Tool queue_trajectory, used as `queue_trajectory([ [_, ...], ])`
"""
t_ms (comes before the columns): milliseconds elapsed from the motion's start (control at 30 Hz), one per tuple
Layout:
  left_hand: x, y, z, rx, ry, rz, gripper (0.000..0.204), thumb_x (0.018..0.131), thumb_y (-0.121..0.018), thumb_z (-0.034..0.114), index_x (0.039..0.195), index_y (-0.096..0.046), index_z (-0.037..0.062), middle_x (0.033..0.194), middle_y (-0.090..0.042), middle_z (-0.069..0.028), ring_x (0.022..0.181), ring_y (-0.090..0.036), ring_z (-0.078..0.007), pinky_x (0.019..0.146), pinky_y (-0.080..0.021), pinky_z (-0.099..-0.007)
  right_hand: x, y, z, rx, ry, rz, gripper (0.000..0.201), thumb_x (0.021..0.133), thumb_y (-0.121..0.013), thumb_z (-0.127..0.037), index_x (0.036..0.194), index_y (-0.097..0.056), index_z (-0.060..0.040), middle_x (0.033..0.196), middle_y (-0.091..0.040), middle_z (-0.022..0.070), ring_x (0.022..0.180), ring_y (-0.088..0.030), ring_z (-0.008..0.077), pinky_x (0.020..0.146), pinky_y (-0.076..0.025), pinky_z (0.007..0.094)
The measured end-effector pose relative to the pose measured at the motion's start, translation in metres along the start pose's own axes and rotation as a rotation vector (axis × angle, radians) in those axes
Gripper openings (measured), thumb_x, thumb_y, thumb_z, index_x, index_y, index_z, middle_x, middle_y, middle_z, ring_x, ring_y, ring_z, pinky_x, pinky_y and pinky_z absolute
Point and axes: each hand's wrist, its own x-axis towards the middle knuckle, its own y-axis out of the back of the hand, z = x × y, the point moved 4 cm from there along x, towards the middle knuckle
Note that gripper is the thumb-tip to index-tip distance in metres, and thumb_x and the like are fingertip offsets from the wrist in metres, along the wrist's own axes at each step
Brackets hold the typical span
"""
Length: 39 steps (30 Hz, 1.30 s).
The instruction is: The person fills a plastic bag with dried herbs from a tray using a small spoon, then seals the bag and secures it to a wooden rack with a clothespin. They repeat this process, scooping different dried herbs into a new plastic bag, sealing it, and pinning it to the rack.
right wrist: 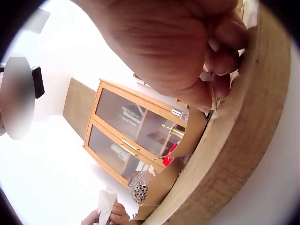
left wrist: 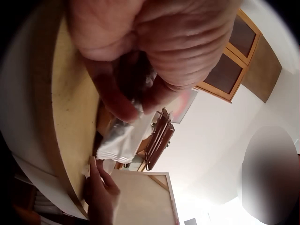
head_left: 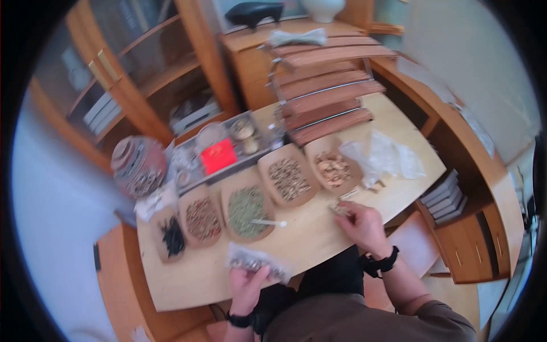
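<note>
Near the table's front edge, my left hand grips a clear plastic bag with dark bits in it. The thumb and fingers pinch the bag's crinkled film in the left wrist view. My right hand is low over the right part of the table, its curled fingers pinching small pale dried pieces. In the right wrist view the curled fingers are right at the tabletop and largely hide the pieces. Just beyond this hand stands a paper tray of pale dried slices.
More paper trays hold brown chopped pieces, green dried leaves with a white spoon, reddish bits and black strips. Crumpled clear bags lie at right. Behind stand a grey box, a jar and a wooden rack.
</note>
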Motion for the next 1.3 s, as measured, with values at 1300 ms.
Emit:
queue_trajectory([
  [1300, 0.01, 0.013, -0.012, -0.074, 0.059, -0.306, 0.025, 0.11, -0.06, 0.009, 0.132, -0.064, -0.0035, 0.12, -0.073, -0.0108, 0.101, -0.072, -0.0181, 0.086, -0.062, -0.0343, -0.016, -0.078, -0.11, 0.641, 0.116, -0.461, 0.02, 0.088, -0.085, -0.006, 0.107, -0.079, -0.0007, 0.109, -0.07, 0.0117, 0.097, -0.069, 0.0223, 0.085, -0.056, 0.0332],
])
